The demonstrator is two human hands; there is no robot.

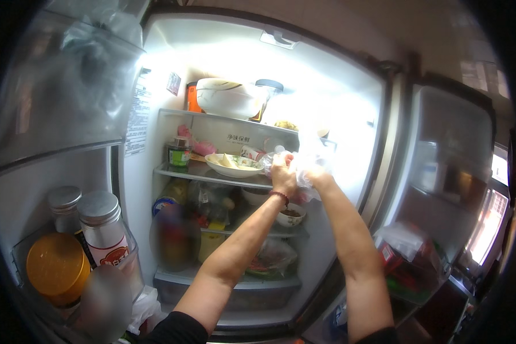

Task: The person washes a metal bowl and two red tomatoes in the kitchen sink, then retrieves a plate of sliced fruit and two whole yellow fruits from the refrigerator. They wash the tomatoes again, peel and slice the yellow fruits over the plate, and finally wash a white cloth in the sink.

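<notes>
My left hand (285, 172), with a dark red bead bracelet on its wrist, is inside an open refrigerator, its fingers closed on a clear plastic bag (303, 174). My right hand (320, 177) grips the same bag from the other side; its fingertips are partly lost in the plastic and glare. Both hands are at the front right of the middle glass shelf (189, 171). Left of them on that shelf is a white plate (236, 172) with pale wedges of food. What the bag contains is hard to make out.
A large white bowl (225, 98) stands on the top shelf. Below my hands is a small bowl (290, 218) of dark food. A green-labelled cup (179, 151) sits at the left. The left door rack holds metal-lidded jars (99, 208) and an orange-lidded jar (56, 268). The right door (449, 129) stands open.
</notes>
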